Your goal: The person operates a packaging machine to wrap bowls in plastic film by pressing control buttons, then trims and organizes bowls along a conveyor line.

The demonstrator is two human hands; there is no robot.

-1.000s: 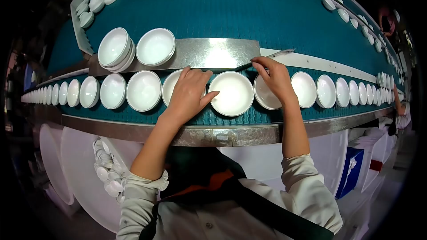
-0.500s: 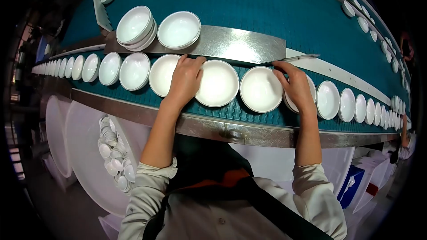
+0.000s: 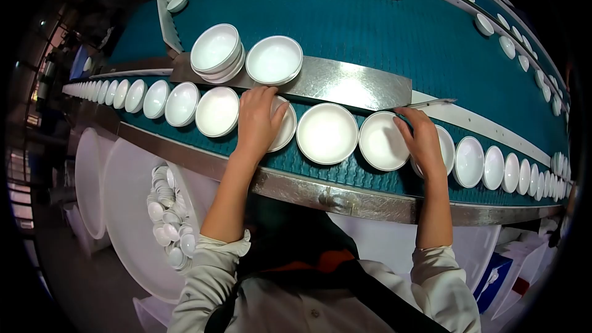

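- Loosely bent, the left hand (image 3: 258, 120) lies over the left part of a white bowl (image 3: 286, 127), its thumb over the bowl's opening; grip on the rim cannot be told.
- The right hand (image 3: 424, 139) is partly open and curved, thumb and fingers a little apart, partly covering another bowl (image 3: 446, 149); whether it grips anything cannot be told.
- Between the hands, two upright bowls (image 3: 327, 134) sit side by side, the nearer one to the right hand partly under its fingertips.
- All these bowls stand in a long single row on a narrow green belt (image 3: 277, 161), which runs past both hands.
- Beyond the row, a metal plate (image 3: 357, 84) bears two stacks of bowls (image 3: 214, 48) at its left part.
- A thin rod (image 3: 435, 102) lies by the white rail (image 3: 487, 122), close to the right fingertips; contact is unclear.
- Further off, a wide green belt (image 3: 345, 24) carries scattered bowls and cups near its edges.
- Below left, a large white tub (image 3: 126, 191) holds piled small dishes (image 3: 166, 213).
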